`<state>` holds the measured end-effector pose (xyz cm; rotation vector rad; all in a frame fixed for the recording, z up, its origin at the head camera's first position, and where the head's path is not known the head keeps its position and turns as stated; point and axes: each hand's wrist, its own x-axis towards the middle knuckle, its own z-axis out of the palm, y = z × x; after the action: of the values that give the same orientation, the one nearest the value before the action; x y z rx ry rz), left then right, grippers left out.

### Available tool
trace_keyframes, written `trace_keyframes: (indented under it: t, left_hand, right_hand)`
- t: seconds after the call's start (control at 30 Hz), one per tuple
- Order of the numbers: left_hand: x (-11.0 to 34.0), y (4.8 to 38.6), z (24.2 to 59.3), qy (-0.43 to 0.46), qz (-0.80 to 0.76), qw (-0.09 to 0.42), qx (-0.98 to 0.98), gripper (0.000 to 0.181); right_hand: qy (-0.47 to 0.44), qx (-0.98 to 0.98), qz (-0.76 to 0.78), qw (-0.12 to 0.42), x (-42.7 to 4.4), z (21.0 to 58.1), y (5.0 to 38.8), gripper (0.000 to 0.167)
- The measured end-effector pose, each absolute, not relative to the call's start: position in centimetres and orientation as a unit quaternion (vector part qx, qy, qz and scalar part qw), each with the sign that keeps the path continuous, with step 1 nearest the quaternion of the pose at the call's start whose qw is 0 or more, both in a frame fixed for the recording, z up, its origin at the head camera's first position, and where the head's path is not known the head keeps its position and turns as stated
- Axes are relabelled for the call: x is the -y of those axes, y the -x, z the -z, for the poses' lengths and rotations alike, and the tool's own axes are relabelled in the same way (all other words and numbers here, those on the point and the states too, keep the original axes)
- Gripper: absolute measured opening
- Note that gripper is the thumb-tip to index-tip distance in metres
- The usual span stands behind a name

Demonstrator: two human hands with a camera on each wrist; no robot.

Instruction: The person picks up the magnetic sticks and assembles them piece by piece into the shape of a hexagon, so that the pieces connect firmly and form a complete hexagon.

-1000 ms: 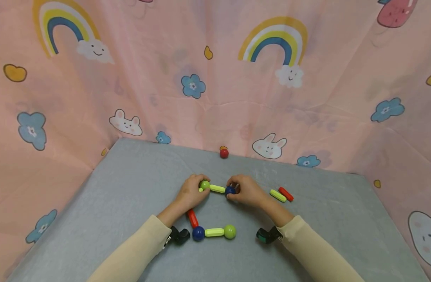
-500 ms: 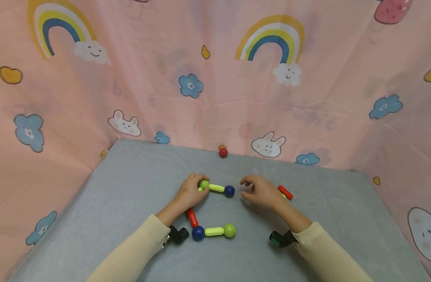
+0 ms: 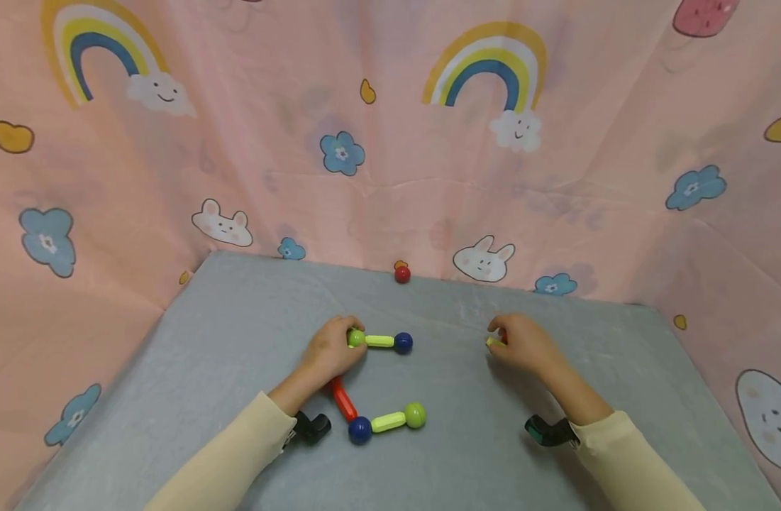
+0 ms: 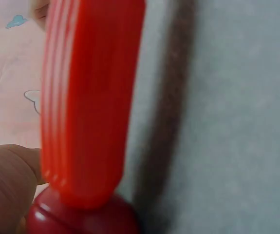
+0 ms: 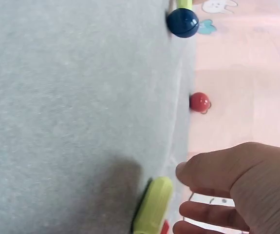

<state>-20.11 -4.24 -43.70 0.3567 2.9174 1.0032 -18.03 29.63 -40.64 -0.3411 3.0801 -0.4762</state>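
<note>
My left hand (image 3: 329, 348) grips a light green ball (image 3: 356, 338) of a joined ball-and-rod toy. From that ball a yellow-green rod (image 3: 380, 341) runs right to a dark blue ball (image 3: 403, 343). Under the hand, a red rod (image 3: 343, 399) leads down to another blue ball (image 3: 359, 430), then a second yellow-green rod (image 3: 388, 422) and green ball (image 3: 415, 415). The left wrist view shows the red rod seated on a dark red ball (image 4: 84, 214). Over a loose yellow-green rod (image 5: 153, 204) hovers my right hand (image 3: 524, 344), thumb and fingers apart. A loose red rod (image 5: 165, 227) is mostly hidden.
A single red ball (image 3: 402, 274) lies at the back edge of the grey cloth surface (image 3: 205, 333), against a pink printed curtain (image 3: 377, 206). Each wrist carries a small black camera, the left one (image 3: 312, 429) close to the red rod.
My right hand has let go of the blue ball and moved right to the loose rods. My left hand has shifted slightly left with the toy, whose lower part has swung a little.
</note>
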Motion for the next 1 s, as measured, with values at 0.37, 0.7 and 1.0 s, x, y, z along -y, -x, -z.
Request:
trace_keyframes:
  t: [0.37,0.7,1.0]
  left_hand:
    - [4.9,19.1,43.7,-0.079,-0.337,0.024,-0.938,0.027]
    - [5.0,18.7,43.8,-0.071,-0.352,0.008,-0.933,0.025]
    - [4.9,18.1,43.6,-0.058,-0.343,0.022,-0.937,0.028]
  right_hand:
    - [0.111,-0.985,0.133,0.007,-29.8,41.3,17.9,0.018]
    - [0.111,-0.986,0.125,0.005,-29.8,41.8,18.1,0.016]
    - [0.098,-0.987,0.130,0.004,-29.6,42.1,18.2,0.013]
